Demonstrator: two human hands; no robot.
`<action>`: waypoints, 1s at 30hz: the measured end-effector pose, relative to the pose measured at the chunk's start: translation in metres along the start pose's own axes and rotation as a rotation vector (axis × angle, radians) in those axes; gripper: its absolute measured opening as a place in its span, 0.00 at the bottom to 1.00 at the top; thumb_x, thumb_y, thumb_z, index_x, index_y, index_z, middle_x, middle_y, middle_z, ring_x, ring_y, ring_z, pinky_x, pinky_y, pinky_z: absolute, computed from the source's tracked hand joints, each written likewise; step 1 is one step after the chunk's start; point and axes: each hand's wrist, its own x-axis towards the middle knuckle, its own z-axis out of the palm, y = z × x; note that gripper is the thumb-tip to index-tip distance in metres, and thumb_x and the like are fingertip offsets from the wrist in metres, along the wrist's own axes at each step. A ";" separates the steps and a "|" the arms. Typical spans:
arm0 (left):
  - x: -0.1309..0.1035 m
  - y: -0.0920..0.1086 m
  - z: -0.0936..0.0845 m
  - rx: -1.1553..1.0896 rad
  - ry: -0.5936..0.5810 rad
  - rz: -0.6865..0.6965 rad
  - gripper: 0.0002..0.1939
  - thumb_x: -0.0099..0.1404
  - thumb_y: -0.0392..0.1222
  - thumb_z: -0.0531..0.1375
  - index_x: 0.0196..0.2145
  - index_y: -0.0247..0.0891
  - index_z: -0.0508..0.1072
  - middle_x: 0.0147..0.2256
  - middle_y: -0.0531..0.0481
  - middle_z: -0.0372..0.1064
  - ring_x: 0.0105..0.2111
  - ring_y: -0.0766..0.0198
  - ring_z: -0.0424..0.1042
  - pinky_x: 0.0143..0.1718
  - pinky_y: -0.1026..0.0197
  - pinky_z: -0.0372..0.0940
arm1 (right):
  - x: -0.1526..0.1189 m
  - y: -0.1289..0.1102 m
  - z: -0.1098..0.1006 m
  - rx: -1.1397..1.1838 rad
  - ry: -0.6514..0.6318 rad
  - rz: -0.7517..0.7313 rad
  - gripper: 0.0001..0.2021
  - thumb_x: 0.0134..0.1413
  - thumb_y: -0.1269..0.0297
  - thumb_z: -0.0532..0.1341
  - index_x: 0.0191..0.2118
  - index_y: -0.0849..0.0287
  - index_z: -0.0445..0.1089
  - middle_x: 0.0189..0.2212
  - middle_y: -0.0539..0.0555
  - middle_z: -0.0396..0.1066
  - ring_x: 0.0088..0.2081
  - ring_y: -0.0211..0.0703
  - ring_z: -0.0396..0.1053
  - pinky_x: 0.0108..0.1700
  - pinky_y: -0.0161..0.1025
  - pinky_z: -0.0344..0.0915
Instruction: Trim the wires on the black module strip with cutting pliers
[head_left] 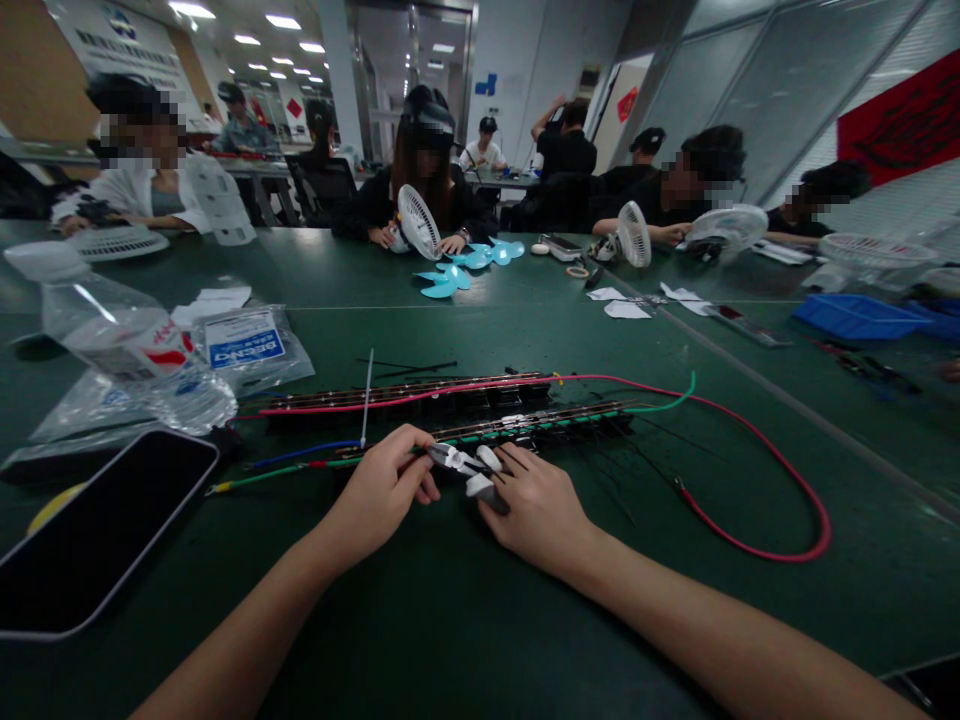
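My right hand (540, 510) is wrapped round the light-coloured handles of a pair of pliers (451, 458), whose metal jaws point left. My left hand (384, 488) is closed in a pinch right by the jaws; what its fingers hold is hidden. Just beyond both hands lie two long black terminal strips. A red cable (405, 393) runs along the far strip (487, 398). Along the near strip (592, 425) lies a green wire (525, 424). A pale cable tie (367, 400) sticks upright beside my left hand.
To the left are a phone (105, 530), a plastic water bottle (142, 350) and a plastic bag (259, 345). The red cable loops out on the right. Across the green table (525, 335), several people handle fan parts; blue fan blades (450, 280) and a blue tray (859, 316) lie there.
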 end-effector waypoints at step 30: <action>0.001 -0.005 0.001 -0.062 0.120 0.070 0.05 0.66 0.37 0.55 0.38 0.35 0.70 0.47 0.46 0.61 0.24 0.71 0.73 0.19 0.67 0.74 | 0.004 0.000 -0.008 0.053 -0.066 -0.005 0.08 0.53 0.65 0.59 0.29 0.63 0.72 0.38 0.61 0.69 0.42 0.50 0.66 0.44 0.45 0.67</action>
